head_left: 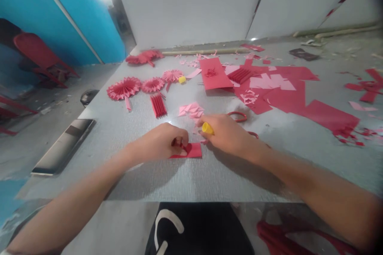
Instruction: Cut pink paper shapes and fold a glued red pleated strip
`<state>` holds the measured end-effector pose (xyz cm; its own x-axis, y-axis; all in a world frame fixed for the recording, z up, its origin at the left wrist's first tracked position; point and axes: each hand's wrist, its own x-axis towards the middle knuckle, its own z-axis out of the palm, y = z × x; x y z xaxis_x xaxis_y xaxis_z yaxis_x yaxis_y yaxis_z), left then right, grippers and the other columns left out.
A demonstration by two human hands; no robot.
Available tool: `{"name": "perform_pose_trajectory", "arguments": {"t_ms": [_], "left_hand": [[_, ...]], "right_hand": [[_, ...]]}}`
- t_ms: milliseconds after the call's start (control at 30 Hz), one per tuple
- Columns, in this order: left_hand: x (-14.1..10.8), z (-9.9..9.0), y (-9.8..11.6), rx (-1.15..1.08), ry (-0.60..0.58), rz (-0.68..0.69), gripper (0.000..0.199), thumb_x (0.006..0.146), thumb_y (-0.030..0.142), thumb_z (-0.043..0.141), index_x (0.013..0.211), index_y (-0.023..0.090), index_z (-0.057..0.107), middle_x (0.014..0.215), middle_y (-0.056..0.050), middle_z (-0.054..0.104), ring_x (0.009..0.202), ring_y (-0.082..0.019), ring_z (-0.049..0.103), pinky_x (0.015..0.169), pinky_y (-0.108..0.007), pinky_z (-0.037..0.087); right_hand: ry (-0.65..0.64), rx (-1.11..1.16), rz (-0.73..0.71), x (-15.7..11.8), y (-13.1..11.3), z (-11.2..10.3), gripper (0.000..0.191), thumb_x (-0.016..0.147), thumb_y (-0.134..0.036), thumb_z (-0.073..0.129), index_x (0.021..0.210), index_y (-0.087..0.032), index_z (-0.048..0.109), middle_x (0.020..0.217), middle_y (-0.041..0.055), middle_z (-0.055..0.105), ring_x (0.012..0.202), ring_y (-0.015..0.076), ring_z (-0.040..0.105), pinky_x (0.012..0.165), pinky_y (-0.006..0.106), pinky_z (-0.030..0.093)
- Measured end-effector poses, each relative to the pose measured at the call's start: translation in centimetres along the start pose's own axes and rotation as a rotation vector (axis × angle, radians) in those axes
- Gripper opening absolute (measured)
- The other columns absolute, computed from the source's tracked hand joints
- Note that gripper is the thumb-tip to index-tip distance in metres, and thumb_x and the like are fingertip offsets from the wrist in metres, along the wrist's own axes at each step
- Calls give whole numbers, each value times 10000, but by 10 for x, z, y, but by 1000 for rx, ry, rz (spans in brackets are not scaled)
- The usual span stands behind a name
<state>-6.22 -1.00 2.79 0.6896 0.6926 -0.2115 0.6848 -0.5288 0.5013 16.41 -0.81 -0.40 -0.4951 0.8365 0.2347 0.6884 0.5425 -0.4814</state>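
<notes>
Near the middle of the table, my left hand (163,141) presses bent fingers onto a small red paper piece (195,150), whose left part is hidden beneath them. Just to its right, my right hand (226,133) is closed around a yellow glue stick (207,128), with the yellow end showing at the thumb. Small pink paper pieces (191,110) lie behind the two hands. Red-handled scissors (237,116) are partly covered by my right hand. A pleated red paper (158,105) rests behind my left hand.
Pleated paper rosettes (124,89) and a yellow cap (182,80) lie at the back left. Red sheets (284,95) and scraps spread over the right side. A phone-like dark slab (64,147) sits at the left edge. A red chair (38,50) stands beyond.
</notes>
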Motion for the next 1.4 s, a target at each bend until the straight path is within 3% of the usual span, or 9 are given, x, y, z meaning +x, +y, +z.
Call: {"name": "perform_pose_trajectory", "arguments": {"t_ms": [167, 267, 367, 467, 567, 667, 867, 1033, 1400], "left_hand": [[0, -2, 0, 18, 0, 11, 70, 805, 121, 661, 818, 184, 687, 684, 42, 616, 613, -99, 515, 585, -241, 324], [1, -1, 1, 10, 12, 10, 73, 803, 112, 666, 822, 182, 677, 685, 45, 595, 620, -99, 498, 587, -241, 320], [3, 1, 3, -8, 37, -14, 67, 815, 126, 683, 852, 182, 682, 717, 40, 599, 651, -104, 505, 606, -236, 335], [4, 4, 5, -31, 58, -44, 84, 829, 150, 700, 905, 185, 695, 777, 29, 622, 695, -108, 532, 637, -231, 359], [4, 6, 7, -26, 76, -44, 74, 843, 158, 692, 913, 182, 697, 801, 21, 626, 693, -107, 528, 635, -232, 358], [5, 7, 7, 2, 82, -59, 42, 851, 201, 703, 881, 175, 691, 770, 19, 614, 653, -107, 500, 604, -243, 331], [0, 4, 5, 22, 52, -52, 61, 848, 225, 705, 894, 187, 693, 741, 16, 612, 664, -124, 503, 596, -263, 312], [-4, 6, -1, 7, 66, 8, 67, 837, 204, 699, 902, 196, 684, 774, 16, 635, 676, -119, 503, 615, -262, 321], [-1, 14, -9, -22, 129, 62, 246, 850, 379, 707, 750, 182, 601, 652, 33, 564, 569, -96, 426, 548, -258, 277]], "right_hand": [[153, -8, 65, 0, 9, -31, 97, 887, -237, 690, 972, -231, 737, 895, 38, 760, 771, 201, 671, 662, 302, 439], [334, -153, 288, 0, 43, -67, 121, 856, -312, 724, 934, -223, 751, 770, 41, 724, 675, 194, 610, 615, 313, 377], [253, -283, 353, 0, 88, -89, 109, 871, -225, 654, 797, -172, 714, 775, 73, 694, 733, 187, 592, 645, 344, 314], [364, -345, 489, -1, 114, -96, 231, 837, -276, 696, 652, -183, 595, 620, 32, 579, 687, 172, 540, 638, 373, 249], [606, -213, 503, 2, 101, -95, 316, 843, -316, 726, 624, -232, 514, 569, -17, 498, 611, 136, 459, 625, 357, 256], [701, 343, 314, 4, 62, -84, 278, 919, -343, 676, 690, -242, 555, 634, 0, 550, 585, 140, 474, 597, 339, 331], [422, 1050, 255, -2, -7, -40, 150, 886, -356, 713, 804, -249, 648, 777, 15, 594, 734, 186, 566, 631, 324, 452], [252, 763, 234, -11, -27, -16, 403, 986, -555, 532, 842, -208, 680, 703, -3, 592, 525, 106, 455, 459, 258, 344], [-44, 336, 41, -11, -32, 7, 164, 909, -327, 657, 784, -233, 608, 716, -11, 668, 639, 168, 604, 573, 294, 430]]}}
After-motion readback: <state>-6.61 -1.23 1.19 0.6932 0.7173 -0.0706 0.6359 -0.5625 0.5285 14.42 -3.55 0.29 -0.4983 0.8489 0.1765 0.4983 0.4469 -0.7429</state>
